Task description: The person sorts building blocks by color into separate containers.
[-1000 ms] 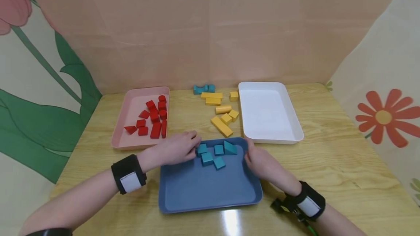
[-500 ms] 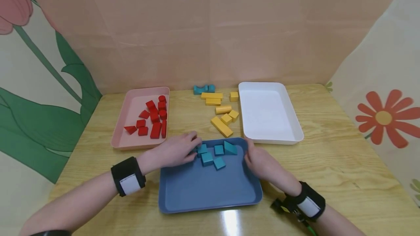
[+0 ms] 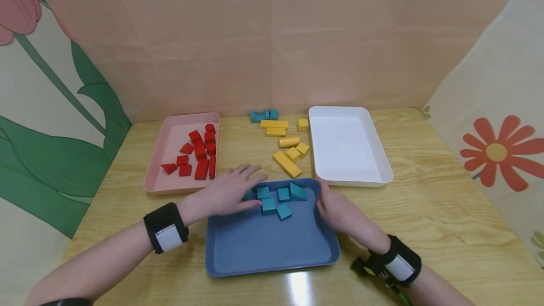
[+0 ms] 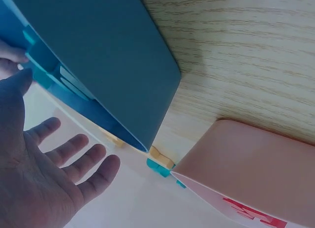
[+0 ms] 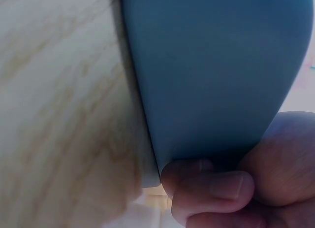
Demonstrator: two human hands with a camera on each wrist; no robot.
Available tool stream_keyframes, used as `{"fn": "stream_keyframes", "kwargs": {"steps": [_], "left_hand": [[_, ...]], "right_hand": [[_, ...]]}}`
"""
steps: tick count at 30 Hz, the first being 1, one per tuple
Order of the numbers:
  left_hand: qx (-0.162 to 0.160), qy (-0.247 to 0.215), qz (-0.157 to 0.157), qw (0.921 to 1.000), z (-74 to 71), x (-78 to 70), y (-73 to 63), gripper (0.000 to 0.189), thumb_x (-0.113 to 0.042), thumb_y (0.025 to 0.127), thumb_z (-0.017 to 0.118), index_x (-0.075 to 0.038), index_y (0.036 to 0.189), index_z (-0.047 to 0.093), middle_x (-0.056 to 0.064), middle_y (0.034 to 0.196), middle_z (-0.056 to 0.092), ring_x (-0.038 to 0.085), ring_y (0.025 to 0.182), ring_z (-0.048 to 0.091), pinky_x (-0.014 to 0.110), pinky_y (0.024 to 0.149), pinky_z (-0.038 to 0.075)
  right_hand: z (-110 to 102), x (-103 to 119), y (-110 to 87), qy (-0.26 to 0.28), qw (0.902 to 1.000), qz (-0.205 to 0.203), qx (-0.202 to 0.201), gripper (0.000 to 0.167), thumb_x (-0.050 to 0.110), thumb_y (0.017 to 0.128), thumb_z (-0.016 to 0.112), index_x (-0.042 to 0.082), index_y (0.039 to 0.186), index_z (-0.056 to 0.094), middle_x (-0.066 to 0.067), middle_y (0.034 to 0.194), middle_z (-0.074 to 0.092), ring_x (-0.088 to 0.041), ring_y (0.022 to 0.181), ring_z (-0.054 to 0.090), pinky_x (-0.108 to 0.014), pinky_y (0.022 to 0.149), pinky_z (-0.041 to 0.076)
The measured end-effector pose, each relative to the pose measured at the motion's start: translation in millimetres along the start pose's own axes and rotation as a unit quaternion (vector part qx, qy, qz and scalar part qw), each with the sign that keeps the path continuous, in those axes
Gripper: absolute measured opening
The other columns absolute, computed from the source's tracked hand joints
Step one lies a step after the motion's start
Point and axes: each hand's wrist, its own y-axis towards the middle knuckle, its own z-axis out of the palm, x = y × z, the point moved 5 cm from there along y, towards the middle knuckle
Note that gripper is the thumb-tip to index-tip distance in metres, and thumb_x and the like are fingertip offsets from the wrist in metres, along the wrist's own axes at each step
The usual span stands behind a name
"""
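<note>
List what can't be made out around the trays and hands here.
Head: the left hand covers the far-left corner of the blue tray and part of a teal block.
Left wrist: the right edge cuts off the pink tray; its wall hides much of the red blocks.
Right wrist: the outer wall hides the blue tray's contents.
</note>
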Motion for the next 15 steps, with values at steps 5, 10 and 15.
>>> {"fn": "stream_keyframes", "kwargs": {"steps": [5, 10, 15], "left_hand": [[0.001, 0.004, -0.003, 1.0, -1.9, 1.2, 2.5, 0.071, -0.061, 0.079, 0.047, -0.025, 0.138, 0.032, 0.005, 0.14, 0.029, 0.028, 0.123, 0.031, 0.051, 0.087, 0.037], [-0.003, 0.016, -0.006, 0.9999, -5.7, 4.3, 7.1, 0.072, -0.062, 0.079, 0.046, -0.026, 0.139, 0.028, 0.006, 0.141, 0.028, 0.028, 0.124, 0.03, 0.05, 0.088, 0.037], [-0.007, 0.013, -0.007, 0.9999, -8.8, 9.3, 13.8, 0.073, -0.061, 0.079, 0.047, -0.026, 0.139, 0.027, 0.007, 0.141, 0.026, 0.029, 0.125, 0.026, 0.052, 0.089, 0.035]], "right_hand": [[0.5, -0.7, -0.2, -0.001, 1.0, 0.0, -0.002, 0.054, 0.012, 0.089, 0.045, -0.002, 0.134, 0.018, -0.002, 0.059, 0.045, -0.012, 0.047, 0.045, -0.027, 0.043, 0.038], [0.9, -1.4, 0.0, -0.001, 1.0, 0.003, -0.001, 0.054, 0.013, 0.09, 0.044, -0.001, 0.134, 0.017, -0.002, 0.059, 0.045, -0.013, 0.047, 0.044, -0.027, 0.043, 0.037], [1.6, -1.7, 0.4, -0.001, 1.0, 0.009, 0.002, 0.054, 0.013, 0.09, 0.044, 0.0, 0.134, 0.017, -0.003, 0.06, 0.045, -0.013, 0.047, 0.044, -0.028, 0.043, 0.038]]}}
